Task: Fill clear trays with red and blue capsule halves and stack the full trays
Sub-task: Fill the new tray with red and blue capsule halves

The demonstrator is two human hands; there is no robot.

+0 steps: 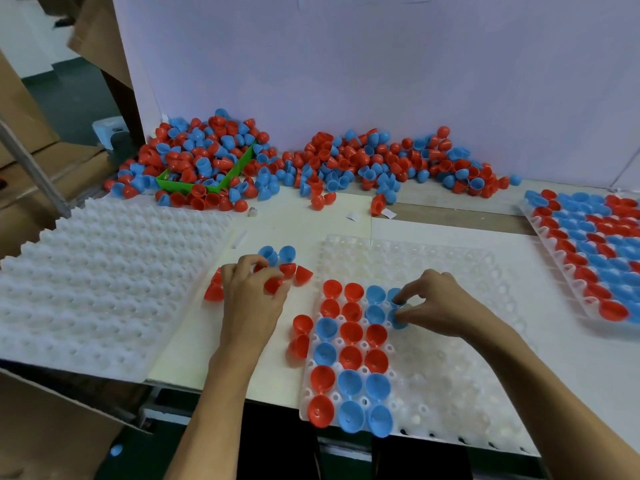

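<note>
Right hand [433,303] is pinching a blue capsule half [398,318] between thumb and fingertips, right over the clear tray [450,386] in front, at the fourth column from the tray's left edge. Left hand [254,292] has its fingers curled around a red half [273,285], sitting in a small loose bunch of red and blue halves [280,259] on the bench [349,216] just left of the tray. The tray's left columns are already filled with red and blue halves. The big mixed pile [311,161] is along the back wall, spilling over a green bin [207,183]. A full tray [595,251] sits far right, and a stack of empty trays [97,278] far left.
</note>
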